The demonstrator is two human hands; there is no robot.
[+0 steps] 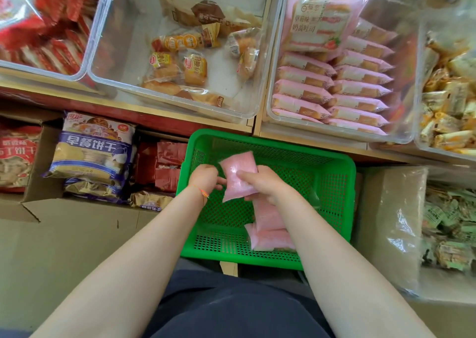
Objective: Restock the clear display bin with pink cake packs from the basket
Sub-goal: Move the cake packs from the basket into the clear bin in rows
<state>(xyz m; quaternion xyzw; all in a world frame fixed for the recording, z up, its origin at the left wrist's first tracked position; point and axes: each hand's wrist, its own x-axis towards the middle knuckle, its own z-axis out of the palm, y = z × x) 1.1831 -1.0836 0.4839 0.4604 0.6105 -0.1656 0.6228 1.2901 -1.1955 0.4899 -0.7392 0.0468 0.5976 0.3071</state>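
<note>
A green mesh basket [332, 183] sits in front of me, below the shelf. Over its middle, my left hand [204, 176] and my right hand [260, 183] both grip one pink cake pack [238, 170], the left at its left edge, the right from the right side. More pink cake packs [270, 232] lie at the basket's near side, partly under my right forearm. The clear display bin [401, 121] stands on the shelf at upper right, with two rows of pink packs [332, 90] on edge inside it.
A clear bin of bread packs [164, 98] stands left of the pink one, red snacks [38, 28] at far left, yellow ones [448, 100] at far right. Cardboard boxes with biscuit bags [95, 152] sit left of the basket; a plastic-lined box [396, 224] sits on its right.
</note>
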